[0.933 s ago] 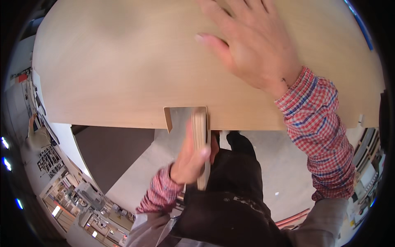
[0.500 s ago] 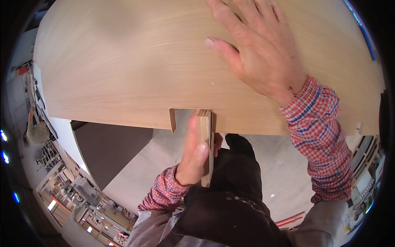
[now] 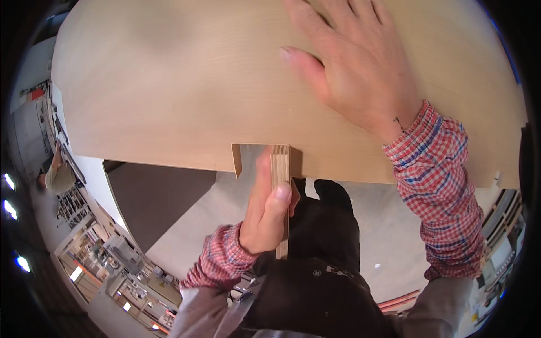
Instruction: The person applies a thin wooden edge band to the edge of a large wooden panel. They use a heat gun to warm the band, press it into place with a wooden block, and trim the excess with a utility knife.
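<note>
A large light wood panel point(image 3: 169, 101) fills the upper view, with a rectangular notch cut into its near edge. My left hand point(image 3: 267, 217) grips a sanding block of layered plywood point(image 3: 280, 163), its thumb on the near face and fingers wrapped behind. The upper end of the block stands inside the notch, against or very close to its right side. My right hand point(image 3: 355, 67) lies flat on the panel to the right of the notch, fingers spread and holding nothing; its fingertips run past the top edge of the picture.
A dark brown board point(image 3: 158, 197) lies below the panel at left, beside a white edge point(image 3: 98, 183). Grey floor point(image 3: 383, 236) shows under the panel. Another person point(image 3: 59, 174) is at the far left, near racks and machinery. Stacked boards point(image 3: 501, 217) stand at right.
The plywood block has become more upright against the notch's right side, and my left thumb has moved slightly up along it. My right hand stays in place on the panel.
</note>
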The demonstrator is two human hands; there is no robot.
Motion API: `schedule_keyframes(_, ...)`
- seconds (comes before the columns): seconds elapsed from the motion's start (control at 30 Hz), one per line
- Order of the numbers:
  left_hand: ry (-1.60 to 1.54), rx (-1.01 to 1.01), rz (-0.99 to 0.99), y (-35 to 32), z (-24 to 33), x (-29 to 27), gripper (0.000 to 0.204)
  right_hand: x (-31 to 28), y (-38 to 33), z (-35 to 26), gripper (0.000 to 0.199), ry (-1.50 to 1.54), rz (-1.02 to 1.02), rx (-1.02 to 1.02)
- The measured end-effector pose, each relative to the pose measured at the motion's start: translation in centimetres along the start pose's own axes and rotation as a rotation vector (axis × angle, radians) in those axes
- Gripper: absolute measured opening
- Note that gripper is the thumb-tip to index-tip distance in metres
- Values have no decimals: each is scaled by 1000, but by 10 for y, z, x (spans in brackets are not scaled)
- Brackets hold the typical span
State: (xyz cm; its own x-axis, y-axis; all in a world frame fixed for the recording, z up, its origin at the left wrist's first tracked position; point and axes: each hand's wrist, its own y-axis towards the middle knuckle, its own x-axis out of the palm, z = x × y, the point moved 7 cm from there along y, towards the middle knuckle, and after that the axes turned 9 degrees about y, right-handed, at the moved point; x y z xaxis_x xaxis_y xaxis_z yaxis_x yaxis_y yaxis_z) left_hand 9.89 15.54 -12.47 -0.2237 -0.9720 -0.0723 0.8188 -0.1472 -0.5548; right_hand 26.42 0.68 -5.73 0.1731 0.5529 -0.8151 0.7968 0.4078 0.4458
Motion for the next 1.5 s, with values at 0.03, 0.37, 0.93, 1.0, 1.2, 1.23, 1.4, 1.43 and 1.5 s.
schedule_keyframes(0.03,-4,3,-17,-3,-3,0,73,2,-4,-2,58,26,-21,7)
schedule_keyframes(0.37,13,62,-124,-15,-13,-5,71,1,3,-2,59,-44,-106,23)
schedule_keyframes(0.93,-153,67,-183,-5,-22,-1,81,8,3,-2,58,13,-24,3)
schedule_keyframes(1.0,-114,89,-171,5,-9,-3,82,9,1,-3,57,-10,-27,7)
schedule_keyframes(1.2,-69,118,-186,-2,-12,-3,80,8,2,-3,56,13,43,-49)
schedule_keyframes(1.23,-107,96,-206,-2,-15,-2,79,8,0,-4,56,7,39,-48)
schedule_keyframes(1.4,-58,96,-184,10,-14,-1,73,6,1,-8,57,-44,-39,-6)
schedule_keyframes(1.43,10,114,-134,15,-10,-5,73,6,1,-9,57,-30,-33,-8)
schedule_keyframes(1.5,-21,130,-148,12,-14,-2,76,3,0,1,57,7,14,-28)
